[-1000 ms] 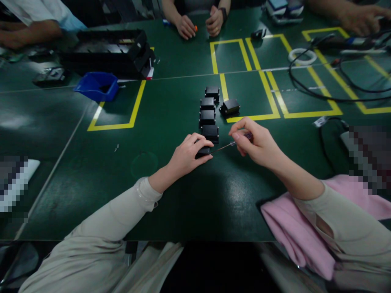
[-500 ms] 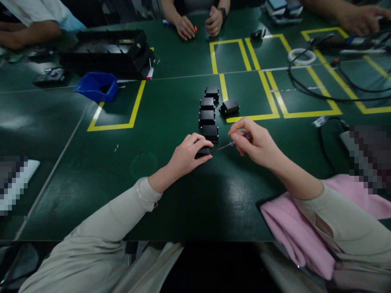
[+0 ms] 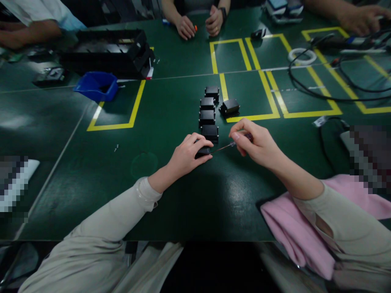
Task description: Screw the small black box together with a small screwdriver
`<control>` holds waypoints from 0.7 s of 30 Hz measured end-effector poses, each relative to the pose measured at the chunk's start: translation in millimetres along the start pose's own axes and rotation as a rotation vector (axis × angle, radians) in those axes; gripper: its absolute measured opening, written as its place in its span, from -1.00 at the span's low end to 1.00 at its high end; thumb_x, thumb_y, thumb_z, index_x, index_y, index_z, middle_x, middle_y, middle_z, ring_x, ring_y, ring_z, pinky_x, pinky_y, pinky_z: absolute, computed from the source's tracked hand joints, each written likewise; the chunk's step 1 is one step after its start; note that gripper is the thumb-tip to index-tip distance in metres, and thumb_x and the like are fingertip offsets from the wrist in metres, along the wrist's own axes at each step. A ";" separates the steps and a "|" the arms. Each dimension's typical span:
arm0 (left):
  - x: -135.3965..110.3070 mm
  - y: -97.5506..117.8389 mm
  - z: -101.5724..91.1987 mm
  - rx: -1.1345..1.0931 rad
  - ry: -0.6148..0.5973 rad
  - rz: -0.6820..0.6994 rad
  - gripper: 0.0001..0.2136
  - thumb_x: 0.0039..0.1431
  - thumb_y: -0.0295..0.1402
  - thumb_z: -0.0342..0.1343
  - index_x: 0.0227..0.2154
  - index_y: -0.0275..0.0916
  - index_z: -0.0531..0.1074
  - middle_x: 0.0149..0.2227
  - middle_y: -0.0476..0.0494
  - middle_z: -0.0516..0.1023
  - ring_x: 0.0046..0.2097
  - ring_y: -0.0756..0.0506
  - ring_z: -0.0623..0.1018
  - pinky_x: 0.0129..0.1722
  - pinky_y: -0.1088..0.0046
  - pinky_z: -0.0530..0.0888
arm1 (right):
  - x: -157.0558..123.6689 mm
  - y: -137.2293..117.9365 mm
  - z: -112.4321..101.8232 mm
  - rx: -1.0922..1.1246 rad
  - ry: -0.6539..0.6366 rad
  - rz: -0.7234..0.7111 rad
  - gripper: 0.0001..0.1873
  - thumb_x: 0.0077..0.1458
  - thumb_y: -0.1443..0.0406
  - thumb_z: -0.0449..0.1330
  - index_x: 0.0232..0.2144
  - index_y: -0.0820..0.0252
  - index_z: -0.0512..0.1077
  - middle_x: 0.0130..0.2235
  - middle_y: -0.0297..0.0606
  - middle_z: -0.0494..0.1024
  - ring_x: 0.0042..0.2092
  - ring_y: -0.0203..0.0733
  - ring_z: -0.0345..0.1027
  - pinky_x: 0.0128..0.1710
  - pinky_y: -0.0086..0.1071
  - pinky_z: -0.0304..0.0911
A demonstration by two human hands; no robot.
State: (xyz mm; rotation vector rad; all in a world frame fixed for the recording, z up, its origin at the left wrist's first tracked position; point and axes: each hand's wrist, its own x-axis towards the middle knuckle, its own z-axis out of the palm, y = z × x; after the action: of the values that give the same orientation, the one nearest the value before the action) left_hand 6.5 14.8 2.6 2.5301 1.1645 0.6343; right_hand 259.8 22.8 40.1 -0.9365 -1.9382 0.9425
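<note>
Under the fingers of my left hand [image 3: 192, 154] a small black box [image 3: 203, 151] is gripped against the green table [image 3: 171, 211]. My right hand [image 3: 255, 140] is closed round the handle of a screwdriver [image 3: 225, 146]. Its thin shaft slants left, and the tip meets the box's right end, where a screw seems to sit; the screw is too small to make out. Just beyond my left fingertips a similar black box [image 3: 209, 132] heads a row of several such boxes with silvery screws at their ends. Another black box [image 3: 230, 106] lies turned at an angle, right of the row.
A blue bin [image 3: 99, 87] and stacked black trays [image 3: 122, 53] stand back left. Loose screws [image 3: 116, 147] lie left of my hands. A pink cloth [image 3: 301, 232] lies beneath my right forearm. Cables [image 3: 324, 95] cross the right side. A co-worker's hands [image 3: 198, 27] rest opposite.
Almost nothing differs. My right hand and the screwdriver have shifted very slightly; my left hand and the boxes stay where they were.
</note>
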 end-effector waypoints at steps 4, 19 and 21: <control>0.3 -0.6 0.4 0.002 0.003 0.004 -0.73 0.28 -0.35 0.26 0.00 -0.18 0.44 0.00 -0.20 0.46 0.03 -0.21 0.48 0.02 0.18 0.49 | 0.1 0.9 0.3 0.005 -0.007 -0.006 -0.86 0.39 0.24 0.12 -0.26 0.13 0.30 -0.59 -0.54 0.32 -0.65 -0.43 0.20 -0.62 -0.49 0.05; 0.5 -0.5 0.5 0.011 0.014 0.013 -0.74 0.28 -0.35 0.26 0.00 -0.18 0.45 -0.01 -0.19 0.46 0.02 -0.20 0.48 0.01 0.19 0.50 | 0.3 0.7 0.9 0.011 0.015 -0.032 -0.92 0.37 0.31 0.12 -0.24 0.12 0.29 -0.58 -0.55 0.31 -0.64 -0.43 0.20 -0.61 -0.49 0.06; 0.4 -0.7 0.8 0.007 0.017 0.013 -0.74 0.28 -0.35 0.26 0.00 -0.17 0.44 -0.01 -0.19 0.46 0.02 -0.21 0.48 0.01 0.19 0.50 | 0.7 0.7 0.7 0.008 0.010 -0.034 -0.91 0.37 0.31 0.13 -0.26 0.12 0.29 -0.58 -0.55 0.31 -0.64 -0.43 0.20 -0.61 -0.49 0.05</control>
State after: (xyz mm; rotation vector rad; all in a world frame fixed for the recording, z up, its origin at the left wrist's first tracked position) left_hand 6.7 15.4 1.7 2.5454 1.1586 0.6569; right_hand 259.1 23.6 39.4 -0.8991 -1.9346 0.9235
